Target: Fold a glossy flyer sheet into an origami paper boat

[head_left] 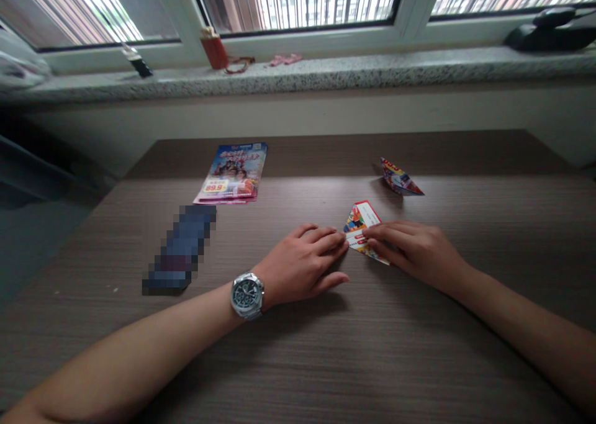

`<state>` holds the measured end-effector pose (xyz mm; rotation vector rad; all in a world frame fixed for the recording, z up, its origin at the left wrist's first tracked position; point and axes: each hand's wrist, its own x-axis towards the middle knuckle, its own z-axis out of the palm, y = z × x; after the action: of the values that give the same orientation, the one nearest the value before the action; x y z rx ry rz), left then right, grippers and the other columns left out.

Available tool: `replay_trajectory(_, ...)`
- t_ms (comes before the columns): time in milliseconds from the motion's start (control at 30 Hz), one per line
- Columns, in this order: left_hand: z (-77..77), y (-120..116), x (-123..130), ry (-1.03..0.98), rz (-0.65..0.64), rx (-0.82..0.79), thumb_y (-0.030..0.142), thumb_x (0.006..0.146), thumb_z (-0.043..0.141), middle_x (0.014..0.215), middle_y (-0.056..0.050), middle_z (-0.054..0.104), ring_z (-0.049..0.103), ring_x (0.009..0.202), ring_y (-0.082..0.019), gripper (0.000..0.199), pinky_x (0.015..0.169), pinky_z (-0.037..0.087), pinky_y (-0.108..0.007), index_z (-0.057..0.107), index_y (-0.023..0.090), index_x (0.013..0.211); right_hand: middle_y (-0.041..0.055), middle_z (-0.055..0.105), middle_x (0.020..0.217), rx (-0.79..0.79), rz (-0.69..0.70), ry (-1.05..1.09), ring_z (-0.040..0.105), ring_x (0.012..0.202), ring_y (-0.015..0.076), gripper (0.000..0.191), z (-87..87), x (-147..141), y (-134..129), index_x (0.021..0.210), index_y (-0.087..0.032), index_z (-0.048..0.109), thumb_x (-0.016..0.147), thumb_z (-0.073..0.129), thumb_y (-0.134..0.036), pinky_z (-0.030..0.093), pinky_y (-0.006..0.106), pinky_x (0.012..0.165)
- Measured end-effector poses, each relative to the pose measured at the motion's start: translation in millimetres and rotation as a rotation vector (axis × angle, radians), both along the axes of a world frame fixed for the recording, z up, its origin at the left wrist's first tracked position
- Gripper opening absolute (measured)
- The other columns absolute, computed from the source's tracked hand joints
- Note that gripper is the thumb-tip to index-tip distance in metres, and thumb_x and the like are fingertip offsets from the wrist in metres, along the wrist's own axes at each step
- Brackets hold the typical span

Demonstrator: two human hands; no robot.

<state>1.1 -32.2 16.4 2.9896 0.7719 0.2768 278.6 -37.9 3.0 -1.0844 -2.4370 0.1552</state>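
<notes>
A folded paper [364,218], printed in red, white, yellow and blue, lies on the table in front of me. Its left corner is touched by the fingertips of my left hand [310,262], whose fingers are stretched out with the thumb apart. My right hand [414,250] has its thumb and fingers closed on the paper's right part and covers some of it. Just beyond, a second folded paper piece [399,179] with a pointed, boat-like shape stands on the table. A silver watch [247,295] is on my left wrist.
A stack of printed flyers [237,171] lies at the back left of the table [288,362]. Nearer me is a pixelated dark rectangular object [181,247]. The stone windowsill [335,71] holds a red container [215,48] and a black device [552,33].
</notes>
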Motion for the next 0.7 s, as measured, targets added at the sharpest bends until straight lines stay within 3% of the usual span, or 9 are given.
replay_trajectory(167,1.1,-1.6,0.9,-0.005,0.006,-0.045,0.055,0.105,0.037,0.148,-0.011,0.056,0.05,0.137,-0.026,0.06,0.116,0.036,-0.042,0.049,0.014,0.148,0.0089,0.075,0.099,-0.038,-0.045,0.032,0.071,0.088,0.0237,0.02,-0.7,-4.8,2.7,0.11,-0.022,0.069,0.103,0.052,-0.031,0.054,0.036,0.074)
replay_trajectory(367,3.3,-1.8,0.4,-0.028,0.008,-0.074,0.055,0.105,0.038,0.148,-0.011,0.056,0.052,0.136,-0.025,0.058,0.116,0.035,-0.042,0.049,0.016,0.148,0.0093,0.071,0.099,-0.058,-0.027,0.017,0.067,0.09,0.0243,0.016,0.1,-8.3,10.7,0.105,-0.022,0.066,0.102,0.053,-0.031,0.052,0.036,0.077)
replay_trajectory(700,3.1,-2.4,0.4,-0.02,0.013,-0.058,0.054,0.106,0.037,0.149,-0.011,0.055,0.051,0.137,-0.025,0.058,0.118,0.033,-0.043,0.051,0.015,0.146,0.006,0.066,0.085,-0.115,-0.009,-0.014,0.062,0.077,0.0202,0.009,7.6,-34.4,31.1,0.092,-0.02,0.063,0.097,0.057,-0.025,0.046,0.03,0.069)
